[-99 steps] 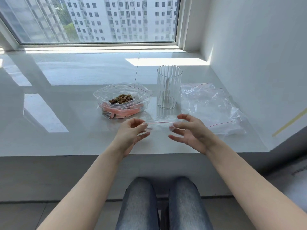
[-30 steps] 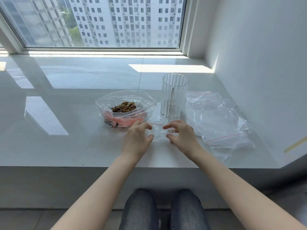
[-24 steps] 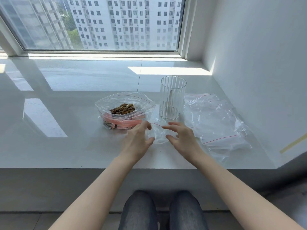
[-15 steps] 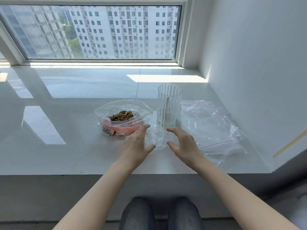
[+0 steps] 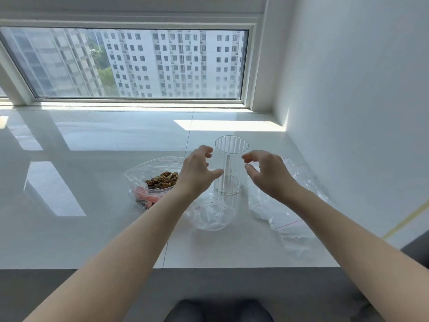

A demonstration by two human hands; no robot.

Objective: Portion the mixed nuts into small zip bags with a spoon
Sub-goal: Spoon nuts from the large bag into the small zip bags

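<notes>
Hands, left [image 5: 197, 169] and right [image 5: 267, 174], flanked the glass [image 5: 228, 168], fingers spread, holding nothing; bag [image 5: 210, 214] lay before it.

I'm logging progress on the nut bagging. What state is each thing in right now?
left hand: open, beside the glass, holding nothing
right hand: open, beside the glass, holding nothing
glass: upright, spoon standing inside
spoon: in the glass, untouched
small zip bag: mouth open, empty, lying on the counter
bag of nuts: open, nuts inside
spare zip bags: empty, piled flat
</notes>
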